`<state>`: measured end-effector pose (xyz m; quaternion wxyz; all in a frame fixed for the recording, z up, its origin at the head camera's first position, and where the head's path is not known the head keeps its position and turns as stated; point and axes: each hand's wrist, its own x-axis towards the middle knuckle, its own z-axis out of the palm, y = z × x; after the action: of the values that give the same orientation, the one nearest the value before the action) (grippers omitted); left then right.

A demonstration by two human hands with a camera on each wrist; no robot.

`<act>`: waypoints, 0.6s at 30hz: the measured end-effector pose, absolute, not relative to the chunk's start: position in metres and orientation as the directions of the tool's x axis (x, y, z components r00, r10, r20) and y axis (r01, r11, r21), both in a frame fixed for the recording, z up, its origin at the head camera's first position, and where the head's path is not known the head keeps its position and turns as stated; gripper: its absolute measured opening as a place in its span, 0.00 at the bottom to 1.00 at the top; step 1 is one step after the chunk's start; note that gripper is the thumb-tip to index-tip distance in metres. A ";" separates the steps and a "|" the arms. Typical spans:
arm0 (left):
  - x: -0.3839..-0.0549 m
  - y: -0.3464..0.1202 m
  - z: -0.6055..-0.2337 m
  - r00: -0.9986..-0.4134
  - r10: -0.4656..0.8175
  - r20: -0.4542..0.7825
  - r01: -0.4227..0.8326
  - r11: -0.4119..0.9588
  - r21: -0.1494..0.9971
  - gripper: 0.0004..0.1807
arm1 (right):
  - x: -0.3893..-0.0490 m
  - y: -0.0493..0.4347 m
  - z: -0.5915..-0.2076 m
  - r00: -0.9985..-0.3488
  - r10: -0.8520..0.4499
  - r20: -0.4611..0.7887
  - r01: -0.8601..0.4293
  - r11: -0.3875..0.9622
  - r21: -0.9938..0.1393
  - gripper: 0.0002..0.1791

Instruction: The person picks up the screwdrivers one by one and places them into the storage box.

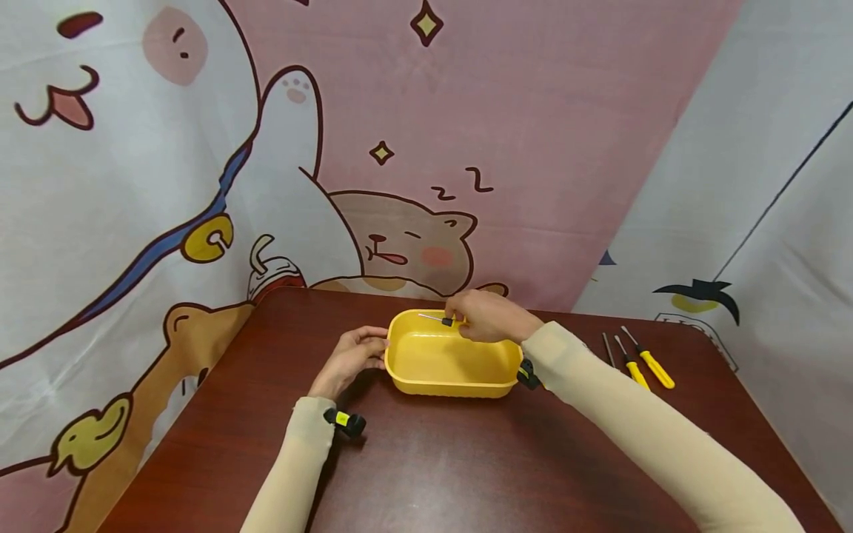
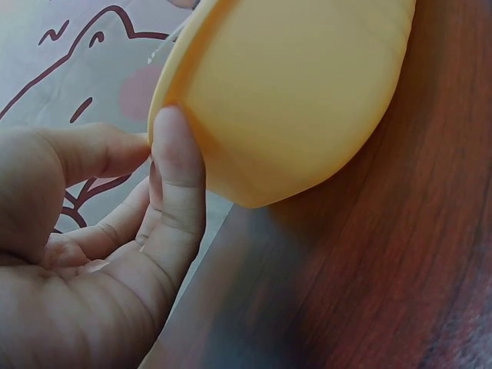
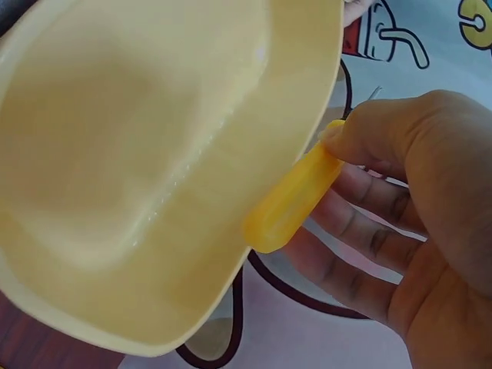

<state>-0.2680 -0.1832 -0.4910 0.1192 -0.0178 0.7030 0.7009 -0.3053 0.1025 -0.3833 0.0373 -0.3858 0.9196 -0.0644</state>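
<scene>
A yellow plastic basin [image 1: 453,359] with rounded corners stands on the table. At its left end, my left hand [image 1: 352,359] holds the rim, and the left wrist view shows the fingertips [image 2: 178,142] against the basin's edge. Over the far rim, my right hand [image 1: 489,314] pinches a small screwdriver by its yellow handle [image 3: 296,196]. Its thin metal shaft [image 1: 429,317] points left, roughly level. In the right wrist view the handle's butt end overlaps the basin's rim; whether they touch I cannot tell.
Three more screwdrivers [image 1: 656,369], at least two with yellow handles, lie to the right on the dark red-brown table [image 1: 440,459]; the right sleeve partly covers them. A cartoon-printed cloth [image 1: 533,148] hangs right behind the table.
</scene>
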 end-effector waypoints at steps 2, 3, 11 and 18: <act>-0.268 -0.183 -0.491 -0.970 0.145 -0.195 -0.194 0.018 0.981 0.19 | -0.307 0.099 -0.386 -0.689 -0.724 -0.028 -0.715 0.686 -0.134 0.14; -0.268 -0.183 -0.491 -0.970 0.145 -0.196 -0.195 0.020 0.981 0.19 | -0.308 0.097 -0.388 -0.681 -0.731 -0.032 -0.723 0.679 -0.126 0.14; -0.269 -0.183 -0.492 -0.969 0.149 -0.197 -0.196 0.021 0.980 0.18 | -0.316 0.083 -0.398 -0.654 -0.754 -0.052 -0.749 0.656 -0.093 0.13; -0.270 -0.184 -0.493 -0.968 0.150 -0.202 -0.200 0.028 0.979 0.18 | -0.321 0.070 -0.404 -0.644 -0.764 -0.050 -0.761 0.646 -0.067 0.13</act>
<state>-0.2698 -0.1836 -0.4926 0.1256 -0.0177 0.7058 0.6969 -0.3212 0.0703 -0.4042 0.0367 -0.4205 0.9063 -0.0202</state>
